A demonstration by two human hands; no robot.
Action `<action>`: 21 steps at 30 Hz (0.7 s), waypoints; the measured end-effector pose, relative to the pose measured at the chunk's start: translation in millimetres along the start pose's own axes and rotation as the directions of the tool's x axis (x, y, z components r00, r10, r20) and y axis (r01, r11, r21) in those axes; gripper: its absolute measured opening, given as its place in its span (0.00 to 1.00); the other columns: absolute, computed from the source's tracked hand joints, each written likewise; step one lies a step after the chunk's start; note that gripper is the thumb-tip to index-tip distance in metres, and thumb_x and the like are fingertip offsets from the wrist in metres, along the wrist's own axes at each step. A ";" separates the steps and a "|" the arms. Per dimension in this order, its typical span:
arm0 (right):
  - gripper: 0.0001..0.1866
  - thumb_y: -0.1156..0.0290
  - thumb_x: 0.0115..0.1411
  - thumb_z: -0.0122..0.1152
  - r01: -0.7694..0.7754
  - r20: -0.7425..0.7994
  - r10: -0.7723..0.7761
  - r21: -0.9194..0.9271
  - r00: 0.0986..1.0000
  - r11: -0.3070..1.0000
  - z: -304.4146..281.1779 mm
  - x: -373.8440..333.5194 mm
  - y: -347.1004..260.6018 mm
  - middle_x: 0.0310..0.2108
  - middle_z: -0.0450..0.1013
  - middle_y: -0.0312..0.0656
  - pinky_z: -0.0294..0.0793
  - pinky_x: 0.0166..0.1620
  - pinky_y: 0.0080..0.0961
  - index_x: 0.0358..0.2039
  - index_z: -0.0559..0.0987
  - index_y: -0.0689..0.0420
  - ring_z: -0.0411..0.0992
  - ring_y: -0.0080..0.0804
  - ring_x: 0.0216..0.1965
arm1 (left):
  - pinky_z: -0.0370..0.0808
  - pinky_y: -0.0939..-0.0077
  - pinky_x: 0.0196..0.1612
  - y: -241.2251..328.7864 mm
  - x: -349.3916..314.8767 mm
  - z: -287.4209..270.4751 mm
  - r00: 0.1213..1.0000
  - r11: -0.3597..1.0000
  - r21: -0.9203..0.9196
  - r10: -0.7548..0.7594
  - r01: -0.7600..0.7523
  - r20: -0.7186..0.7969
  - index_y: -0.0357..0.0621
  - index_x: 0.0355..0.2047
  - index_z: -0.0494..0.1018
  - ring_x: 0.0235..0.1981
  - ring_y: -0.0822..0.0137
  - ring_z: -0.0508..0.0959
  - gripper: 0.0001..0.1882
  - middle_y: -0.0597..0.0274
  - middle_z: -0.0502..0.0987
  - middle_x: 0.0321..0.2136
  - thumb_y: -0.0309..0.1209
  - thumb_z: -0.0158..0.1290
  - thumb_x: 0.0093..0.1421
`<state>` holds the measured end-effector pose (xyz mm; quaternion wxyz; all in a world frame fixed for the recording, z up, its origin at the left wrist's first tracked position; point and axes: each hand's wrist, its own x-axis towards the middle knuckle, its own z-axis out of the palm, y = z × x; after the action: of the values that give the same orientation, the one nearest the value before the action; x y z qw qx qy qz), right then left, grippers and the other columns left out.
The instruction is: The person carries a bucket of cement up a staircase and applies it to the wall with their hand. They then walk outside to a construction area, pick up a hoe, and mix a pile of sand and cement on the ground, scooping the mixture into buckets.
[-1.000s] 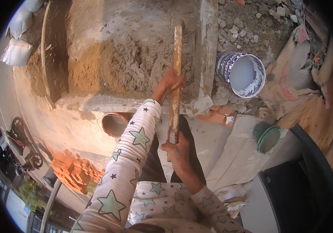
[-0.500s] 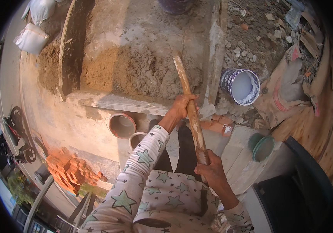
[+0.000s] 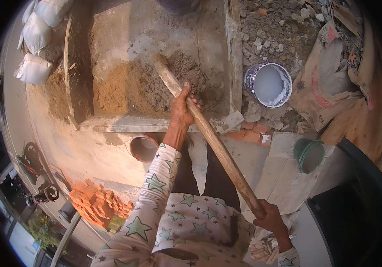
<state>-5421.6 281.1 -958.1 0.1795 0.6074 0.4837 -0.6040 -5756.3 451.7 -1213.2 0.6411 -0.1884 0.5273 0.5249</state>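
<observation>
A long wooden-handled hoe (image 3: 220, 149) slants from my lower right up to the mortar, its blade not visible. My left hand (image 3: 183, 106) is wrapped round the upper part of the handle, thumb pointing up along it. Near the bottom end, my right hand (image 3: 270, 216) grips the handle beside my hip. The hoe's far end meets a heap of wet grey mortar (image 3: 185, 71), with brown sand (image 3: 114, 91) heaped on its left. Both lie in a shallow trough with a board edge (image 3: 124, 124) at its near side.
Right of the trough stands a bucket of whitish liquid (image 3: 268, 84), next to rubble (image 3: 271, 26) and a torn paper sack (image 3: 315, 95). A green bucket (image 3: 310, 155) and a reddish bucket (image 3: 143, 147) stand nearer. Bricks (image 3: 95, 202) are piled at left, below white sacks (image 3: 34, 69).
The hoe's far end has swung left across the mortar, and its handle slants more. My left hand has moved left and up; my right hand has moved right and down.
</observation>
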 end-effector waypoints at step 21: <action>0.17 0.87 0.41 0.60 -0.068 -0.436 -0.082 -0.317 0.896 0.946 81.4 146.8 243.2 0.32 0.69 0.41 0.71 0.42 0.37 0.32 0.74 0.53 0.69 0.45 0.39 | 0.74 0.61 0.41 -91.5 -65.3 -46.1 0.979 0.999 -0.017 0.032 -0.029 0.199 0.42 0.35 0.67 0.32 0.61 0.75 0.13 0.58 0.72 0.27 0.16 0.54 0.51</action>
<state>-5300.5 156.5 -1197.1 0.1597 0.6893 0.6067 -0.3623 -5691.6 349.5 -1201.8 0.6813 -0.1314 0.4595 0.5545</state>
